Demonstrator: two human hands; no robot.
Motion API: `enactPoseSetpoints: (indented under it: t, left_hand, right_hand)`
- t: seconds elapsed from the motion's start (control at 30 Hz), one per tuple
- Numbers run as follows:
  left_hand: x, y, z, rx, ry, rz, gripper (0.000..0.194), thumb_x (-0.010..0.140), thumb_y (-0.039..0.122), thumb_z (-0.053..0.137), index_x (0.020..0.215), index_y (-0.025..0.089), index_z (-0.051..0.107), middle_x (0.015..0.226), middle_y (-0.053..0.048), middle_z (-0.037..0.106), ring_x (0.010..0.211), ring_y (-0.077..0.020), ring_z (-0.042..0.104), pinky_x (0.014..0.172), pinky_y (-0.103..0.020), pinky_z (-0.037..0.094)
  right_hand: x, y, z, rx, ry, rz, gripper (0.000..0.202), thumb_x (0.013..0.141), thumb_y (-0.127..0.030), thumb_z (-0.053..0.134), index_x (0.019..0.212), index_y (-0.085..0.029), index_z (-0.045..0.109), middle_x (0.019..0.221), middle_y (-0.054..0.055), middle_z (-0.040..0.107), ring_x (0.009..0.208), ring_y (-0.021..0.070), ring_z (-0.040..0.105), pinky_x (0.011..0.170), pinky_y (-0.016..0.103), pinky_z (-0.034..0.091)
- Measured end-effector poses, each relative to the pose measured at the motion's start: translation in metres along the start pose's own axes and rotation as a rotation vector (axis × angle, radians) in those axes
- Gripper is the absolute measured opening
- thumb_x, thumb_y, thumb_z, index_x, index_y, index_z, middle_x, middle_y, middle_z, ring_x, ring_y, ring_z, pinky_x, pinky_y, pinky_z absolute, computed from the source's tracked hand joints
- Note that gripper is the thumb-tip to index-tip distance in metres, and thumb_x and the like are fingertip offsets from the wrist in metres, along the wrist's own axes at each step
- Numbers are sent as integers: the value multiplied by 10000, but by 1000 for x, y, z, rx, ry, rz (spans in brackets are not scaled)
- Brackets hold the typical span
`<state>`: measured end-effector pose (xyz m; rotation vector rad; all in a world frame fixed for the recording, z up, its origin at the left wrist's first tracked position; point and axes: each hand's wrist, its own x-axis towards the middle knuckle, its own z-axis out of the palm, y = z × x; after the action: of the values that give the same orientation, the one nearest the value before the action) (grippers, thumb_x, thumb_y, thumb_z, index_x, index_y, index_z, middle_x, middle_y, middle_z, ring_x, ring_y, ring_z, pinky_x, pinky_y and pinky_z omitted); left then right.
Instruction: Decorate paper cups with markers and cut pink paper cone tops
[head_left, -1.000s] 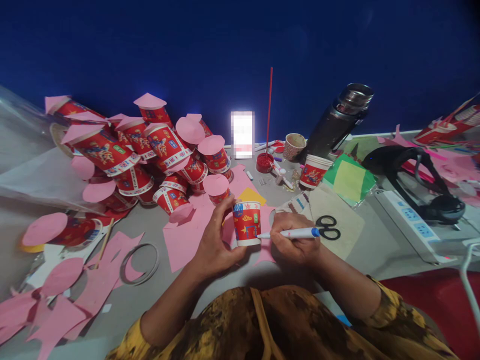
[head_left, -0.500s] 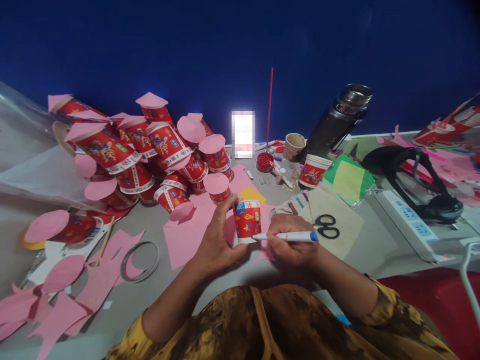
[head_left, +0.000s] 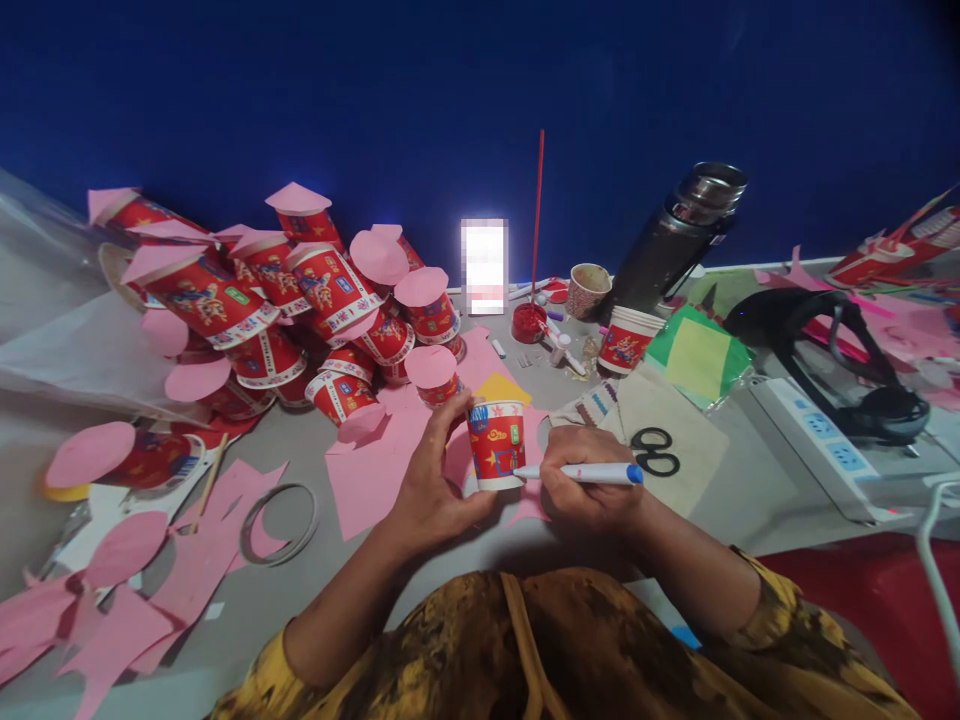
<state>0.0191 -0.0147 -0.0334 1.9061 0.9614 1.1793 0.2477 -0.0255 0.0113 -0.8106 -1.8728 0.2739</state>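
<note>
A red paper cup (head_left: 496, 447) with printed gold and blue patterns stands upright between my hands. My left hand (head_left: 431, 480) is closed round its left side, fingers by the rim and thumb at the base. In my right hand (head_left: 583, 475) a white marker (head_left: 600, 473) with a blue end is pinched, lying almost level. Its tip meets the cup's lower right edge, at the white band by the base. Behind the cup lies a yellow paper piece (head_left: 500, 388) on pink paper (head_left: 375, 470).
Red cups with pink paper cones (head_left: 337, 290) are heaped at left. Black-handled scissors (head_left: 655, 452), a stack of cups (head_left: 628, 342), a dark thermos (head_left: 667, 240) and a power strip (head_left: 817, 445) are at right. A grey tape ring (head_left: 279, 525) lies among pink scraps.
The marker and my right hand have shifted slightly right along the cup's lower edge. My left hand keeps its hold on the cup.
</note>
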Motion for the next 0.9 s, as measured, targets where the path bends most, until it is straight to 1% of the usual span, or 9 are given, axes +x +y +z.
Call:
enactPoseSetpoints:
  t: [0.17,0.4,0.6,0.77,0.9]
  left_hand:
    - [1,1,0,-18,14,-4,1014,778,161,806,1670,312,347,1650,-136,484,1533,-364,509,1282,-564,442]
    - [1,1,-3,-33,4,-12,1018,784,164,815,1673,295,335,1678,-151,453,1546,-366,497,1290,-571,431]
    - [1,3,-1,-44,3,-35,1010,785,162,810,1671,300,343,1672,-145,463,1542,-362,499,1295,-569,424]
    - [1,4,-1,-57,-17,-39,1026,778,173,833,1668,329,349,1662,-127,478,1538,-367,503,1287,-568,433]
    - [1,4,0,-75,-10,-40,1021,778,172,833,1666,322,353,1667,-134,466,1542,-371,496,1290,-581,426]
  right_hand:
    - [1,2,-2,22,24,17,184,935,-130,601,789,-240,587,596,-34,651,487,124,581,515,263,420]
    - [-9,9,1,199,120,97,159,946,-127,615,827,-232,623,639,-25,629,517,136,561,541,275,438]
    - [-3,6,0,125,125,73,163,951,-132,614,825,-232,640,650,-15,654,536,142,591,549,277,455]
    - [0,7,0,115,128,51,157,941,-117,621,842,-235,649,660,-11,673,550,150,615,561,276,471]
    - [-1,7,0,99,113,48,147,948,-130,624,848,-236,645,656,-12,674,542,151,609,557,278,465]
